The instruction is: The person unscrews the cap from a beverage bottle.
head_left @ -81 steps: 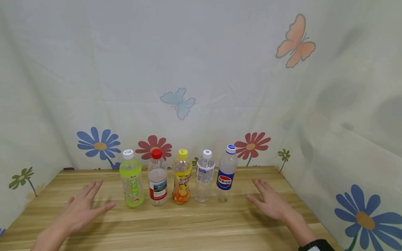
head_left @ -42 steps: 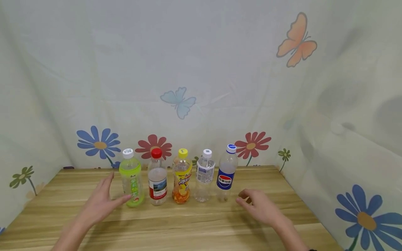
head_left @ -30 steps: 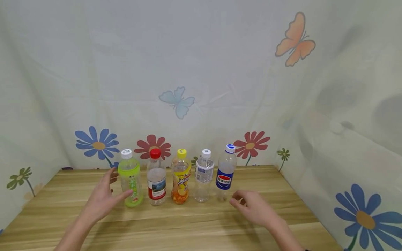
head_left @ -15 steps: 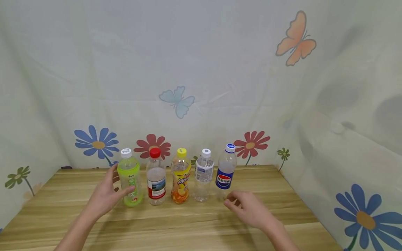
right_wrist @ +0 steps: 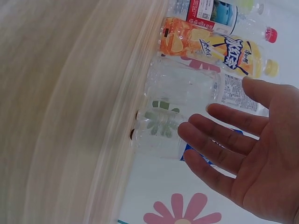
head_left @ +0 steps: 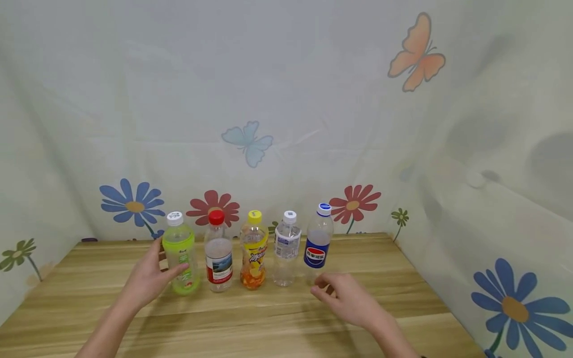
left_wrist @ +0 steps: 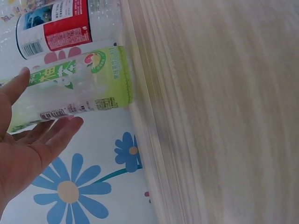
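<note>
My left hand (head_left: 146, 278) held the rounded green bottle (head_left: 179, 248), right hand (head_left: 346, 297) loose by the cola (head_left: 316, 254), wood (head_left: 398, 286) free to its right edge (head_left: 432, 292)

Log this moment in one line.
left hand: around green bottle | right hand: empty, near blue-labelled bottle | five bottles: upright on table

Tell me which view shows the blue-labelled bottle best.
The head view: there the blue-labelled bottle shows its cap and label front. The right wrist view shows its clear lower end, but the right hand hides much of its label. The left wrist view does not show it.
</note>
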Motion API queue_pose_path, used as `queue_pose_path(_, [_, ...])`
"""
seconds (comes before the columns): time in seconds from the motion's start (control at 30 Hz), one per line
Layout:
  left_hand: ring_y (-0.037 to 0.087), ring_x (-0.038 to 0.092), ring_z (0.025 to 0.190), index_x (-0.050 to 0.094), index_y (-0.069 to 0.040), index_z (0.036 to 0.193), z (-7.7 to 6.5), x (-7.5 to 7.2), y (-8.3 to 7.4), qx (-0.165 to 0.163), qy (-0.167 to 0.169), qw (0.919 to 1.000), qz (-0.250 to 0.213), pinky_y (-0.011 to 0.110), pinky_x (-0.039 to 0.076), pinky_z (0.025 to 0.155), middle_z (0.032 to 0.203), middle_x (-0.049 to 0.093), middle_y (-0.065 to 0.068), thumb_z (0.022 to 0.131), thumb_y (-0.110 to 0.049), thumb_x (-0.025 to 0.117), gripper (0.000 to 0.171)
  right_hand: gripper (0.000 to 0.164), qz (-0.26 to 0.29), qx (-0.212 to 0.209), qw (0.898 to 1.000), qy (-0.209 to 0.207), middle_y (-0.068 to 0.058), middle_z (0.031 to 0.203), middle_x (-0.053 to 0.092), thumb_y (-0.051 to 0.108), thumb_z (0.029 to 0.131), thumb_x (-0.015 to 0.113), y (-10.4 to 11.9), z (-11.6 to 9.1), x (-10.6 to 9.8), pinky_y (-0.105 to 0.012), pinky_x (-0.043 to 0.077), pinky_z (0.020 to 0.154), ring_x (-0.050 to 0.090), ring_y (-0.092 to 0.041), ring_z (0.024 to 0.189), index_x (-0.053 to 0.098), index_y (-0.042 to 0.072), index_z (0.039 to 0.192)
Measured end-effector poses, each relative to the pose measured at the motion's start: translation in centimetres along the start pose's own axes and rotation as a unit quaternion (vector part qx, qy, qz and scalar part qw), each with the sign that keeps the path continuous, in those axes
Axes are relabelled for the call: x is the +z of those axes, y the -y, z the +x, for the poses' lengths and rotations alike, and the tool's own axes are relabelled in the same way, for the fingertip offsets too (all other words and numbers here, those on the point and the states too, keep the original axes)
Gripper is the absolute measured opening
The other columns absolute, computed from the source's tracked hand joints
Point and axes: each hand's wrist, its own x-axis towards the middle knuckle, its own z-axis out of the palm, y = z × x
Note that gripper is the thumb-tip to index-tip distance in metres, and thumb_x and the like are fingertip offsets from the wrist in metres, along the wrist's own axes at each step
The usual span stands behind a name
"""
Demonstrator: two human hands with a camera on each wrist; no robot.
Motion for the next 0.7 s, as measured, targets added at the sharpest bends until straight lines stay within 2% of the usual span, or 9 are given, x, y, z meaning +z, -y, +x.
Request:
queue_pose_path(0.23, [0.049, 0.041, 0.127, 0.021, 0.000, 0.152, -0.1, 0.0, -0.1, 0.009, 0.000, 0.9999, -0.006, 0.050, 0.047, 0.090, 0.146, 0.034, 0.027, 0.091, -0.036, 0.071, 0.086, 0.040, 0.007, 0.003, 1.000, 0.009, 0.015, 0.092, 0.064, 0.053, 0.098, 0.052, 0.3, 0.2, 0.1, -0.018, 0.048, 0.068, 0.061, -0.007, 0.082, 0.070, 0.018, 0.104])
queue_pose_path(0.5, [0.047, 0.044, 0.125, 0.023, 0.000, 0.151, -0.5, 0.0, -0.1, 0.027, 0.002, 0.9995, -0.016, 0.048, 0.048, 0.088, 0.144, 0.037, 0.024, 0.090, -0.039, 0.071, 0.087, 0.039, 0.015, 0.009, 1.000, 0.011, 0.017, 0.092, 0.063, 0.053, 0.098, 0.052, 0.4, 0.3, 0.5, -0.018, 0.048, 0.067, 0.060, -0.004, 0.081, 0.069, 0.019, 0.106])
queue_pose_path(0.7, [0.046, 0.044, 0.123, 0.024, 0.000, 0.150, -1.4, -0.6, -0.2, 0.032, -0.020, 0.9993, 0.003, 0.048, 0.048, 0.088, 0.142, 0.039, 0.025, 0.090, -0.034, 0.073, 0.085, 0.041, 0.016, -0.005, 1.000, 0.012, 0.018, 0.091, 0.063, 0.054, 0.098, 0.050, 0.9, 0.6, 0.7, -0.020, 0.049, 0.070, 0.061, -0.005, 0.083, 0.070, 0.018, 0.106])
